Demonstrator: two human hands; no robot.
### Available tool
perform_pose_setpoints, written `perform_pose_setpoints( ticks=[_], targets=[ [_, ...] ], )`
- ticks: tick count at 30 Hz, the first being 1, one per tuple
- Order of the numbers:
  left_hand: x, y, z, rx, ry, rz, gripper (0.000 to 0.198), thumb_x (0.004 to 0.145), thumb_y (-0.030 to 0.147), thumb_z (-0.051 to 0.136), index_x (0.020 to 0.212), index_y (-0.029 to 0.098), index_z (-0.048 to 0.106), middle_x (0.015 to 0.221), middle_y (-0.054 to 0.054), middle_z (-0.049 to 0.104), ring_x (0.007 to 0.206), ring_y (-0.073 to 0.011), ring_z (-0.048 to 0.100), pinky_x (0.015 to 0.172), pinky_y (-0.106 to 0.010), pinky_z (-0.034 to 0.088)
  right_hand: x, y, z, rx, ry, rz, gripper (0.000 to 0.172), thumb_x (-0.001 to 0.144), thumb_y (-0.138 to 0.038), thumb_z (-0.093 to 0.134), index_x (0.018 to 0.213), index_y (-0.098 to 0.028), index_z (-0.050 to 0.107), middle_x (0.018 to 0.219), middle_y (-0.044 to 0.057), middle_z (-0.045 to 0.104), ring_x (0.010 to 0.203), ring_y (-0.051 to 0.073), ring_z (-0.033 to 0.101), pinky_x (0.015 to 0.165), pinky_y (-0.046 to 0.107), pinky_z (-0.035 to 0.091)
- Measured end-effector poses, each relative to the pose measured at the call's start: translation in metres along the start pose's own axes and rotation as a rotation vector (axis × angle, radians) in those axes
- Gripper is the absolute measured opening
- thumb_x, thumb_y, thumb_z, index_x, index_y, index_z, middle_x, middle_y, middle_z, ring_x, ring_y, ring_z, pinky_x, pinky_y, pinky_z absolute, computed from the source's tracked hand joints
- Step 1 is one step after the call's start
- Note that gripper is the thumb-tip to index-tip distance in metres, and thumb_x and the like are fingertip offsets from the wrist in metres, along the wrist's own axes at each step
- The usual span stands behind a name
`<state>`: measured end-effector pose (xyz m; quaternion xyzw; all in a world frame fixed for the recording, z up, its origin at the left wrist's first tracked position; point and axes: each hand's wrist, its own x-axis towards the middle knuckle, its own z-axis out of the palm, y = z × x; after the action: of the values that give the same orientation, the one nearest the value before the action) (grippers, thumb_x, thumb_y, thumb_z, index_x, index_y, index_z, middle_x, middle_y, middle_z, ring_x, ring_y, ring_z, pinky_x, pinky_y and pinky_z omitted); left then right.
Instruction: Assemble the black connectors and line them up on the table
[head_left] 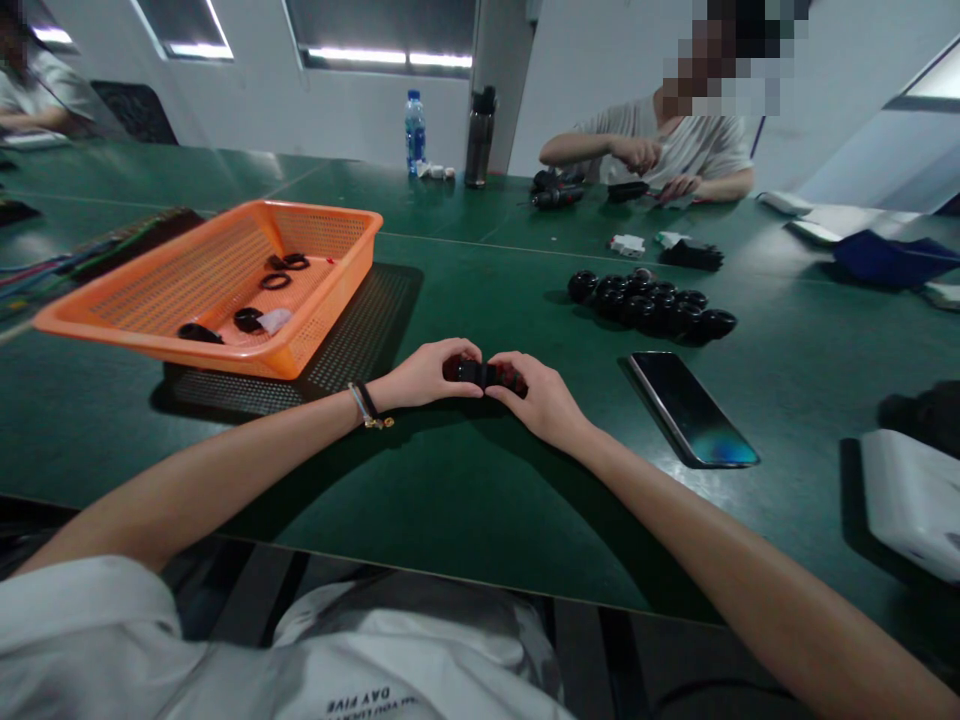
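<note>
Both my hands meet at the middle of the green table point(450, 480), gripping one small black part with red bits point(484, 374) between them. My left hand point(431, 376) curls its fingers over the part's left end; a bracelet and a dark band sit on that wrist. My right hand point(538, 397) closes on the right end. A heap of several similar black round parts point(649, 303) lies beyond my right hand. An orange mesh basket point(315, 300) to the left holds a few black rings and pieces.
A dark phone point(694, 408) lies face up right of my hands. A white box point(911, 500) sits at the right edge. Across the table a person works on black parts point(559, 195); a water bottle point(415, 132) and a dark flask point(480, 137) stand nearby.
</note>
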<state>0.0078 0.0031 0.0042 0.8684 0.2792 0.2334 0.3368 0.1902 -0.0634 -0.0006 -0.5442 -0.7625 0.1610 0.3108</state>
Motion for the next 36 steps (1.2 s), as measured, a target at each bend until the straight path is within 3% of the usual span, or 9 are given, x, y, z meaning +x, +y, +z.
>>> perform_pose_setpoints(
  ticks=[14,19,24,36],
  targets=[
    [0.0002,-0.0013,0.001,-0.008,0.001,0.003,0.035,0.068,0.036,0.069,0.094,0.016,0.056,0.088,-0.002,0.059,0.078,-0.0145,0.054,0.07,-0.026,0.042,0.0021,-0.0024,-0.0005,0.004,-0.055,0.081,0.016,0.08,-0.022,0.055,0.096,-0.018,0.059,0.082,0.004,0.061,0.071,0.016,0.054,0.064,0.03,0.043],
    [0.0009,0.001,0.0,0.013,0.001,-0.011,0.035,0.068,0.035,0.069,0.094,0.015,0.056,0.09,-0.003,0.059,0.079,-0.0148,0.054,0.07,-0.026,0.043,0.0009,-0.0033,-0.0009,-0.011,-0.048,0.057,0.016,0.08,-0.021,0.054,0.095,-0.018,0.057,0.082,0.004,0.061,0.072,0.016,0.053,0.066,0.03,0.042],
    [0.0004,-0.0001,0.0,0.008,-0.003,0.006,0.033,0.07,0.033,0.067,0.096,0.016,0.056,0.091,-0.003,0.059,0.08,-0.0143,0.054,0.071,-0.026,0.042,-0.0017,-0.0026,-0.0005,-0.02,-0.036,0.015,0.026,0.075,-0.017,0.06,0.1,-0.018,0.054,0.083,0.004,0.06,0.074,0.016,0.054,0.068,0.031,0.043],
    [0.0008,0.0009,-0.0008,0.007,-0.012,-0.007,0.033,0.069,0.034,0.068,0.095,0.016,0.056,0.092,-0.003,0.059,0.078,-0.0145,0.054,0.069,-0.026,0.042,-0.0007,0.0004,0.0015,-0.038,-0.026,0.024,0.022,0.076,-0.017,0.059,0.098,-0.019,0.055,0.084,0.004,0.06,0.074,0.016,0.054,0.068,0.031,0.044]
  ],
)
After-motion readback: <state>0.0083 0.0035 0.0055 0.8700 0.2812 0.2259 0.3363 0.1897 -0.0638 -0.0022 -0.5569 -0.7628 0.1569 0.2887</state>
